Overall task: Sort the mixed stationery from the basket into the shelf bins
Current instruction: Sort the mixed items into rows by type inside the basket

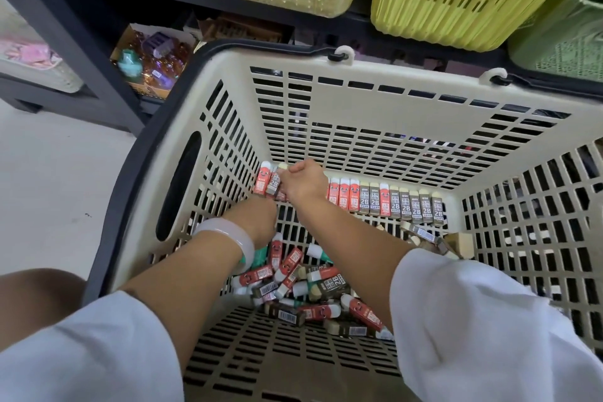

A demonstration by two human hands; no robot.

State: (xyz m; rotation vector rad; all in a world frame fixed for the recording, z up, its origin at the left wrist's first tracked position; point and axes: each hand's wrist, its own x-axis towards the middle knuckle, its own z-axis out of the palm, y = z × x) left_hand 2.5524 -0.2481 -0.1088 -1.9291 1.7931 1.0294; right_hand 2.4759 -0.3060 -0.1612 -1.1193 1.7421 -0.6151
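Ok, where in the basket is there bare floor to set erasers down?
Bare basket floor lies along the near wall, below the loose eraser pile. Another patch sits between the pile and the standing eraser row. The far-left corner is crowded by both hands.

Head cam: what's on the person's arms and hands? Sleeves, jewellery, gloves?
Both hands are bare, no gloves. The left hand has a pale, translucent white bangle on its wrist, smooth and thick. The right hand shows no jewellery. Both arms wear loose white fabric sleeves, pushed up so the forearms are uncovered. No markings visible on the cloth.
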